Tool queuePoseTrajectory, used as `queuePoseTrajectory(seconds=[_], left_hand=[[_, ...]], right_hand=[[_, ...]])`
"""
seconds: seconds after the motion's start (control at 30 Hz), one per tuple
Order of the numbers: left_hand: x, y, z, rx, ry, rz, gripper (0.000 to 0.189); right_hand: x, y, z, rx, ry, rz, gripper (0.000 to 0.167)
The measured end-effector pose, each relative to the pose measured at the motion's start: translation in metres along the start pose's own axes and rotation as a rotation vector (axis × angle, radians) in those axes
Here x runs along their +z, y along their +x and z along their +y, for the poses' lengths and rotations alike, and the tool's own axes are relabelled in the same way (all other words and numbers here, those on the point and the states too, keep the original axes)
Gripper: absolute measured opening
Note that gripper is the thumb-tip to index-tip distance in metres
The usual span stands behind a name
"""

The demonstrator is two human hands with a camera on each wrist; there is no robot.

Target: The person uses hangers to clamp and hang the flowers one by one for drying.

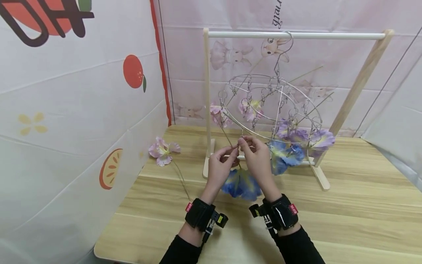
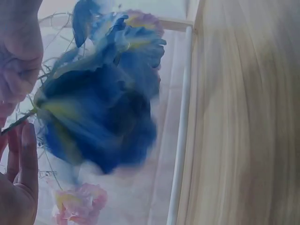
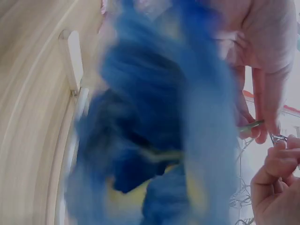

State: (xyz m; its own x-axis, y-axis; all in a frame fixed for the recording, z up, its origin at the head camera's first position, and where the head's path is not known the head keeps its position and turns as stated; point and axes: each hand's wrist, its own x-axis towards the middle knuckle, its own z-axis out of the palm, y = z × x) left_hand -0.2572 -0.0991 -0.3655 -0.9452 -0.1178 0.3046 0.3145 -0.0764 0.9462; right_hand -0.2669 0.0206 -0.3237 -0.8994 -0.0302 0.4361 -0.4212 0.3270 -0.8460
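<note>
Between both hands, a blue artificial flower (image 1: 242, 185) hangs head down, large and blurred in both wrist views. My left hand (image 1: 220, 167) pinches its thin green stem (image 3: 252, 125) between thumb and fingers. Close beside it, my right hand (image 1: 258, 159) pinches a small metal wire clip (image 3: 280, 137) below the front of a round wire hanger (image 1: 230, 117). The fingertips of the two hands nearly meet, hiding the stem's end. Pink flowers (image 1: 220, 115), purple flowers (image 1: 321, 141) and another blue flower (image 1: 287, 156) hang from the hanger.
The hanger's hook (image 1: 290, 40) sits over the white bar (image 1: 244, 35) of a wooden rack (image 1: 361, 79). A loose pink flower (image 1: 163, 151) lies on the wooden table (image 1: 148, 227) to the left, beside a printed cloth wall (image 1: 79, 121).
</note>
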Motion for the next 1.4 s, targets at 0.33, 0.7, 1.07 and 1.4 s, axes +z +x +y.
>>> queuePoseTrajectory(seconds=[0.33,0.7,1.07,1.4], left_hand=[[0.0,0.01,0.001,0.013,-0.048,0.038,0.035],[0.004,0.02,0.012,-0.004,-0.025,-0.027,0.035],[0.005,0.02,0.017,-0.028,-0.066,-0.061,0.034],[-0.003,0.027,0.014,0.026,0.123,-0.073,0.035]], right_hand=[[-0.003,0.005,0.005,0.005,0.087,-0.034,0.036],[-0.001,0.008,0.005,-0.032,0.107,-0.005,0.03],[0.002,0.011,0.008,-0.017,0.124,-0.019,0.033],[-0.001,0.01,0.003,-0.027,0.018,0.007,0.033]])
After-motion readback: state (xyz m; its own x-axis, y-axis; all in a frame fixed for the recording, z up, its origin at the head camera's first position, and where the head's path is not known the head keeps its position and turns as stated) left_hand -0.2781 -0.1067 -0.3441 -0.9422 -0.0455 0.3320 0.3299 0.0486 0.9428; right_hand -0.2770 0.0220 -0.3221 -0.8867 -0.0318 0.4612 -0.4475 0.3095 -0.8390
